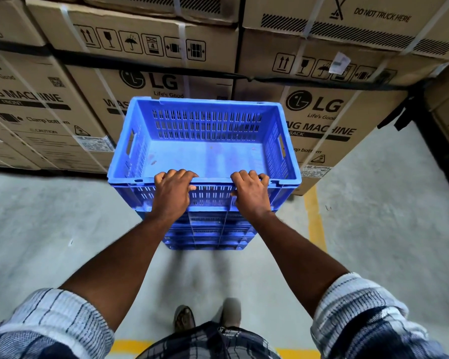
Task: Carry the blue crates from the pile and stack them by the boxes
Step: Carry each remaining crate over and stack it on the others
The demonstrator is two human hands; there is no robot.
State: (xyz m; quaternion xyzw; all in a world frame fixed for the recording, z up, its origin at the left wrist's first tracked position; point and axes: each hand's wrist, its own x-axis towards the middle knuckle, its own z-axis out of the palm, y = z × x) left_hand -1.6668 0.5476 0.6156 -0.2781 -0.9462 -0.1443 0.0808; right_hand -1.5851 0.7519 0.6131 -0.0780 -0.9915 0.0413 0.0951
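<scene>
An empty blue slotted crate [205,151] sits on top of a stack of blue crates [208,234] on the floor, right in front of stacked cardboard washing-machine boxes [319,117]. My left hand [173,190] grips the crate's near rim left of the middle, fingers curled over the edge into the crate. My right hand [250,191] grips the same rim right of the middle in the same way. The lower crates are mostly hidden under the top one and behind my arms.
More cardboard boxes [36,107] fill the left and the top of the view. The grey concrete floor [373,229] has a yellow line [313,218] to the right of the stack and another by my feet [208,317].
</scene>
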